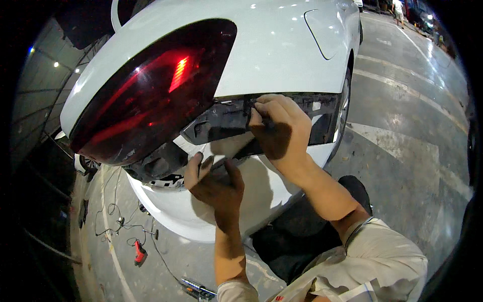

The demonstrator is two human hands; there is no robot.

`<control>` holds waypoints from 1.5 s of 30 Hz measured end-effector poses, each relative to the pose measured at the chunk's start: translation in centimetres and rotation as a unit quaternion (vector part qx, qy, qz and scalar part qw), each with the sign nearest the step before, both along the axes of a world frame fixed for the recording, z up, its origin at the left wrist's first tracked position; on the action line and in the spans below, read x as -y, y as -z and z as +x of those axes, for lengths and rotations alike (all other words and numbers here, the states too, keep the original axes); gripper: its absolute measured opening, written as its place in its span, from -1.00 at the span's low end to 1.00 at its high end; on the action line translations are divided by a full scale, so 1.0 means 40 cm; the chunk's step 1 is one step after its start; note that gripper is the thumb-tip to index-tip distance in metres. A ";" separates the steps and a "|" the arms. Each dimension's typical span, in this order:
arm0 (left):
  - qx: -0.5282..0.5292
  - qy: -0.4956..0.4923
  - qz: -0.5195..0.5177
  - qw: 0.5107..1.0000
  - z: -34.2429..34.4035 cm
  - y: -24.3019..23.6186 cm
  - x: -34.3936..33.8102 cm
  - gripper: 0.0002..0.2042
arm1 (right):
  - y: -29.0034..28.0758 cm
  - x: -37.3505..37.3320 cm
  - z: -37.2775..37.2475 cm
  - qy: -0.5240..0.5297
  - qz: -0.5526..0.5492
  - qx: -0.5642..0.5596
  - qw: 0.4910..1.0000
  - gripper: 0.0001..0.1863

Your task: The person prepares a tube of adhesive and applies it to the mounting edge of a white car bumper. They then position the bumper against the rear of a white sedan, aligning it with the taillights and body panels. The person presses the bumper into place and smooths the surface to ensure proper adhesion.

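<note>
A white car's rear corner fills the middle, its bumper [251,201] hanging away from the body below the dark red tail light [171,85]. In the gap a black plastic bracket [221,123] runs along the body edge. My right hand [284,133] is at this bracket, fingertips pinched together against it. Whatever lies between those fingertips is too small or hidden to name. Lower and to the left, my left hand [216,186] is at the bumper's upper edge with thumb and fingers apart. Nothing shows between them.
On the floor at lower left lie a red hand tool [139,253], thin dark cables [113,209] and a silver rod-like tool [198,289]. The rear wheel [343,108] stands to the right of the bumper. A person [398,11] is far off at upper right.
</note>
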State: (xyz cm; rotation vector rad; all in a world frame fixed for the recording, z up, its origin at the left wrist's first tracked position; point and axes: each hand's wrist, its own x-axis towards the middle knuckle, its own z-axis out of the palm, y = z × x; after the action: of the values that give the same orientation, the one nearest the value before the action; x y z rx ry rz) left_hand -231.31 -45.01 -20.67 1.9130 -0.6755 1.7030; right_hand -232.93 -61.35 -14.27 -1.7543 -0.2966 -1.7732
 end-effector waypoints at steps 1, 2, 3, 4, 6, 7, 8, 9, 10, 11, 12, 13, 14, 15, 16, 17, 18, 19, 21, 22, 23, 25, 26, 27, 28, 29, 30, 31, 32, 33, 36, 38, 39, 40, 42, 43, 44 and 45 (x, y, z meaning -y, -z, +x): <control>0.002 -0.026 0.025 0.999 -0.014 -0.015 -0.001 -0.63 | -0.003 0.001 -0.001 0.000 -0.003 -0.004 1.000 -0.85; 0.005 -0.052 0.051 0.997 -0.022 -0.023 0.000 -0.64 | -0.005 0.001 0.002 0.008 0.000 0.007 1.000 -0.85; 0.007 -0.046 0.048 0.998 -0.019 -0.021 0.002 -0.64 | -0.008 -0.001 0.007 0.015 0.002 0.018 1.000 -0.86; 0.011 -0.043 0.045 0.998 -0.012 -0.019 0.002 -0.65 | -0.010 -0.008 0.012 0.020 0.004 0.030 0.999 -0.87; 0.013 -0.053 0.048 0.997 -0.010 -0.016 -0.006 -0.66 | -0.013 -0.019 0.011 0.005 -0.004 0.025 1.000 -0.86; 0.013 -0.061 0.054 0.997 -0.011 -0.017 -0.005 -0.67 | -0.017 -0.020 0.008 0.000 -0.009 0.023 1.000 -0.85; 0.013 -0.070 0.060 0.996 -0.012 -0.018 -0.005 -0.67 | -0.021 -0.027 0.005 -0.007 -0.021 0.019 1.000 -0.84; 0.020 -0.077 0.057 0.995 -0.014 -0.021 -0.003 -0.67 | -0.026 -0.040 0.003 -0.014 -0.033 0.014 0.999 -0.83; 0.027 -0.082 0.058 0.995 -0.017 -0.025 0.002 -0.66 | -0.029 -0.051 -0.001 -0.018 -0.042 0.008 0.999 -0.82; 0.034 -0.086 0.058 0.994 -0.019 -0.028 0.007 -0.65 | -0.034 -0.066 -0.004 -0.034 -0.039 0.009 0.999 -0.81; 0.028 -0.052 0.020 0.998 -0.011 -0.019 0.010 -0.64 | -0.039 -0.081 -0.008 -0.050 -0.037 0.009 0.998 -0.79; 0.021 -0.019 -0.015 0.999 0.001 -0.010 0.010 -0.63 | -0.038 -0.093 -0.014 -0.067 -0.032 0.010 0.997 -0.77; 0.013 0.014 -0.051 0.999 0.009 -0.002 0.009 -0.61 | -0.034 -0.097 -0.021 -0.074 -0.043 -0.006 0.996 -0.74; 0.024 0.020 -0.053 0.998 0.011 0.005 0.007 -0.60 | -0.029 -0.100 -0.030 -0.081 -0.055 -0.025 0.995 -0.71; 0.038 0.027 -0.053 0.998 0.004 -0.005 0.010 -0.58 | -0.021 -0.102 -0.022 -0.094 -0.068 0.010 0.993 -0.69; 0.051 0.035 -0.053 0.997 0.000 -0.012 0.013 -0.56 | -0.013 -0.106 -0.015 -0.106 -0.081 0.044 0.990 -0.68; 0.026 0.028 -0.044 0.998 0.000 -0.005 0.002 -0.50 | -0.006 -0.116 -0.012 -0.090 -0.091 0.040 0.991 -0.65; 0.023 0.025 -0.048 0.998 0.002 0.000 -0.003 -0.51 | -0.003 -0.115 -0.005 -0.090 -0.101 0.065 0.989 -0.65; 0.016 0.020 -0.056 0.998 0.007 0.007 -0.004 -0.51 | 0.002 -0.104 0.004 -0.090 -0.120 0.113 0.982 -0.65; -0.017 -0.006 -0.073 0.997 -0.012 -0.001 0.005 -0.55 | -0.005 -0.101 -0.004 -0.082 -0.134 0.102 0.982 -0.67; -0.021 -0.016 -0.073 0.997 -0.015 -0.003 0.006 -0.57 | -0.004 -0.095 -0.007 -0.078 -0.145 0.102 0.981 -0.67; -0.028 -0.038 -0.074 0.996 -0.016 -0.007 0.009 -0.61 | 0.001 -0.081 -0.009 -0.070 -0.168 0.102 0.978 -0.68; -0.026 -0.036 -0.066 0.997 -0.016 -0.010 0.010 -0.63 | 0.003 -0.073 -0.002 -0.090 -0.174 0.082 0.977 -0.69; -0.024 -0.034 -0.058 0.997 -0.017 -0.014 0.012 -0.64 | 0.005 -0.064 0.010 -0.110 -0.179 0.062 0.976 -0.69; -0.024 -0.032 -0.050 0.998 -0.018 -0.013 0.012 -0.66 | 0.008 -0.055 0.017 -0.131 -0.185 0.040 0.973 -0.70; -0.040 -0.029 -0.066 0.997 -0.022 -0.013 0.016 -0.66 | 0.012 -0.044 0.019 -0.177 -0.159 0.030 0.971 -0.71; -0.057 -0.026 -0.081 0.995 -0.027 -0.014 0.022 -0.66 | 0.016 -0.029 0.018 -0.221 -0.134 0.020 0.966 -0.72; -0.073 -0.024 -0.097 0.992 -0.032 -0.013 0.021 -0.67 | 0.020 -0.018 0.015 -0.267 -0.109 0.010 0.957 -0.72; -0.065 -0.046 -0.098 0.992 -0.028 -0.013 0.012 -0.67 | 0.027 -0.004 0.003 -0.297 -0.098 0.008 0.950 -0.72; -0.069 -0.055 -0.100 0.991 -0.030 -0.015 0.012 -0.67 | 0.037 0.015 -0.018 -0.327 -0.088 0.007 0.941 -0.72; -0.047 -0.090 -0.078 0.992 -0.034 -0.026 0.014 -0.66 | 0.069 0.098 -0.083 -0.284 -0.061 0.004 0.957 -0.72; -0.030 -0.109 -0.040 0.993 -0.028 -0.026 0.016 -0.66 | 0.111 0.139 -0.085 -0.186 -0.002 0.016 0.982 -0.71; -0.021 -0.115 -0.020 0.993 -0.024 -0.030 0.027 -0.66 | 0.121 0.156 -0.070 -0.150 0.005 0.012 0.989 -0.71; -0.026 -0.093 -0.037 0.995 -0.023 -0.029 0.047 -0.62 | 0.129 0.175 -0.053 -0.111 0.016 0.000 0.994 -0.70; -0.060 -0.067 -0.078 0.993 -0.022 -0.024 0.072 -0.50 | 0.186 0.164 -0.005 0.006 -0.042 -0.139 0.989 -0.70; -0.091 -0.052 -0.102 0.989 -0.028 -0.015 0.081 -0.52 | 0.217 0.123 0.031 0.078 -0.095 -0.276 0.953 -0.69; -0.059 -0.077 -0.075 0.992 -0.007 0.017 0.013 -0.54 | 0.209 0.101 0.006 -0.070 -0.001 -0.193 0.979 -0.70; -0.047 -0.087 -0.053 0.994 -0.032 0.014 -0.008 -0.56 | 0.203 0.090 -0.023 -0.214 0.079 -0.090 0.969 -0.71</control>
State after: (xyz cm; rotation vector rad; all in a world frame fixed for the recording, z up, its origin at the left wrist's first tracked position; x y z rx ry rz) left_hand -232.57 -44.71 -21.21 2.0117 -0.3851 1.7015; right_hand -233.83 -64.94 -22.38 -1.5817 -0.4110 -1.2863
